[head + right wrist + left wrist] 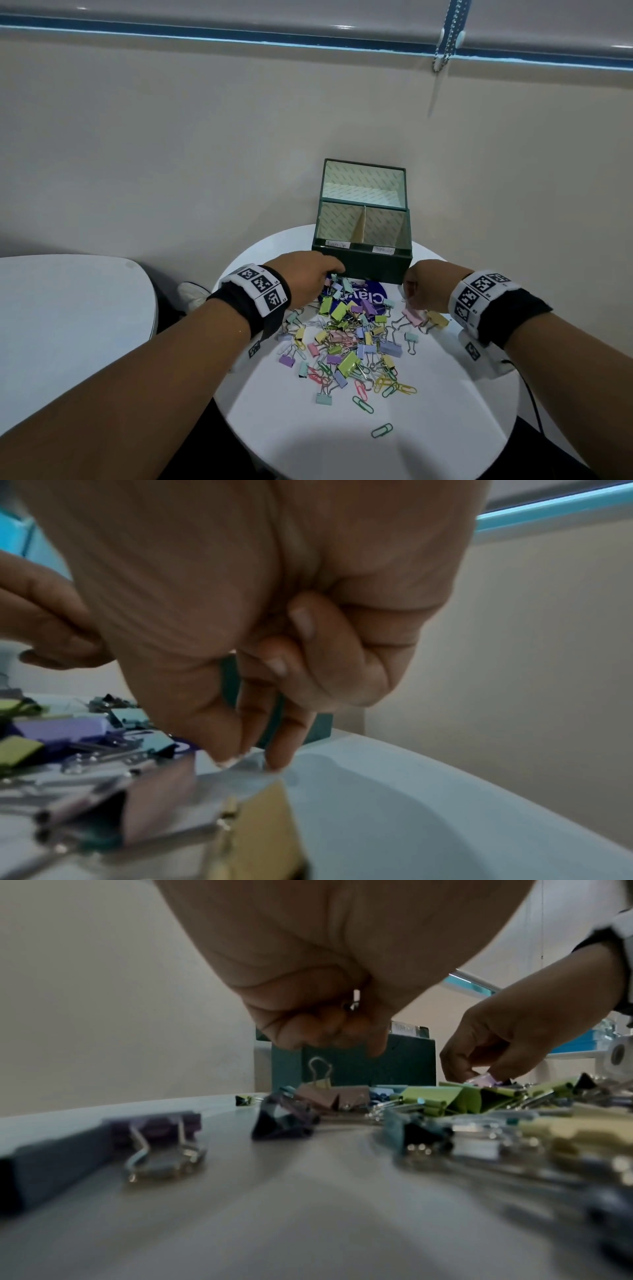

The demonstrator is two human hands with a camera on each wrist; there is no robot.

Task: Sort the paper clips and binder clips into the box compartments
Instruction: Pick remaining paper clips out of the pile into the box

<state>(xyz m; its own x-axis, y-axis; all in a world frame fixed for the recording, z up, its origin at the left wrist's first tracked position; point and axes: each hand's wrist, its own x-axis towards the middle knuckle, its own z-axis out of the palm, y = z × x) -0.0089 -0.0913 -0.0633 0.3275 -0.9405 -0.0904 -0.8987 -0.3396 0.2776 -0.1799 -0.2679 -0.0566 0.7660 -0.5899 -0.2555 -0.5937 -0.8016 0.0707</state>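
We are at the picking stage: the pile of clips (346, 339) lies spread over the round white table (308, 445), and the green box (363, 263) stands at the table's far edge, both its labelled front compartments looking empty, so nearly all the sorting is still ahead. Our left hand (305, 277) is curled at the pile's far left, just in front of the box; in the left wrist view a small bit of metal shows inside the curled fingers (329, 1026), so we judge it is holding a clip, though which kind we cannot tell. Our right hand (423, 287) reaches down at the pile's right edge, thumb and fingertips (277, 758) drawn together on something pale and small on the table beside a pink binder clip (412, 317); the blur stops us saying whether the pinch has closed on it. To do this well, we should take one clip per pinch, lift it clear of tangled wire handles before carrying, read the labels on the box front, and drop each kind only in its own compartment
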